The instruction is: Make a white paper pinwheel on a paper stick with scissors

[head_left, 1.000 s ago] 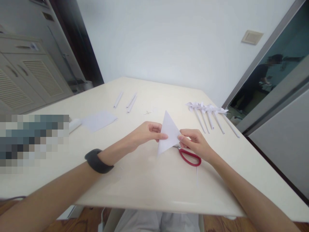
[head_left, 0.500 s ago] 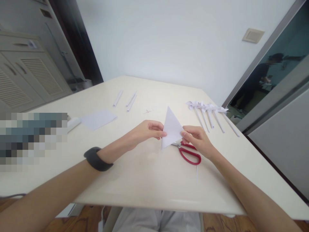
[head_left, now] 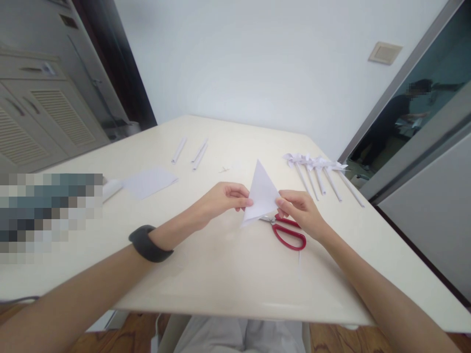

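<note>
A white sheet of paper (head_left: 262, 193), folded into a triangle, is held up over the table between both hands. My left hand (head_left: 230, 198) pinches its left edge between thumb and fingers. On the opposite side, my right hand (head_left: 296, 206) grips the right corner the same way. The lower edge shows two layers slightly apart. Just below the paper and my right hand lie scissors with red handles (head_left: 290, 235); their blades are partly hidden behind the paper. A thin white stick or strip (head_left: 299, 264) lies below the handles.
Several paper pinwheels (head_left: 318, 169) on rolled sticks lie in a row at the right. Rolled paper tubes (head_left: 200, 154) rest at the back left. Flat white paper sheets (head_left: 149, 182) lie left of my hands. Small scraps (head_left: 223, 169) sit mid-table. A person (head_left: 397, 115) appears at the far right.
The folded paper's lower left corner has swung slightly left, and its two layers show apart along the bottom. Both hands keep their hold in nearly the same place.
</note>
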A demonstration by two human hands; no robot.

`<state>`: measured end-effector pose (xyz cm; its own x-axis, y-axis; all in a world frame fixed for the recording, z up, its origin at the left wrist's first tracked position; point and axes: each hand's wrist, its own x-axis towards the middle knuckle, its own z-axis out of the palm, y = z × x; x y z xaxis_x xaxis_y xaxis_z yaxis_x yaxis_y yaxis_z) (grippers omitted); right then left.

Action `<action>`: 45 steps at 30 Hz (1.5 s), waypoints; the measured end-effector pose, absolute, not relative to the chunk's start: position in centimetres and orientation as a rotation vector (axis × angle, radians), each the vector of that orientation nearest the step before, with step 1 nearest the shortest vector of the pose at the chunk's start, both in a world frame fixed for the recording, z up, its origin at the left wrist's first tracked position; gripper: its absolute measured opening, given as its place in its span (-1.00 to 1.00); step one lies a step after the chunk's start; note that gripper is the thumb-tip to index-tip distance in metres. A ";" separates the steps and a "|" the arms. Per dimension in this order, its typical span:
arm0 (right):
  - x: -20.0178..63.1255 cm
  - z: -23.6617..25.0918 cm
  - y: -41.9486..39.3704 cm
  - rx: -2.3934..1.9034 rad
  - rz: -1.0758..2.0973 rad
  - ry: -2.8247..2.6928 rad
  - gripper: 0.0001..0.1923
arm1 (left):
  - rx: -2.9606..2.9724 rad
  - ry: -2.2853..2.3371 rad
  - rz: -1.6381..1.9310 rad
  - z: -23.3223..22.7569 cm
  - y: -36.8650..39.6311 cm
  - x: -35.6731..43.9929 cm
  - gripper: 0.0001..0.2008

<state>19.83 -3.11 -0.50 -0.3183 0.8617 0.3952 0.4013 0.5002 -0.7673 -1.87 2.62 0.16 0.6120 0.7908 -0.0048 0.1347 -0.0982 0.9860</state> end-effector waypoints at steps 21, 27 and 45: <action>20.4 -0.7 -2.7 -1.045 0.681 -1.817 -0.62 | 1.634 0.740 0.526 0.6 2.7 -2.1 -0.87; 20.5 -0.8 -2.7 -1.050 0.683 -1.819 -0.62 | 1.655 0.751 0.552 0.3 2.8 -2.1 -0.87; 20.6 -0.8 -2.5 -1.058 0.670 -1.766 -0.61 | 1.685 0.763 0.540 0.3 2.6 -2.0 -0.89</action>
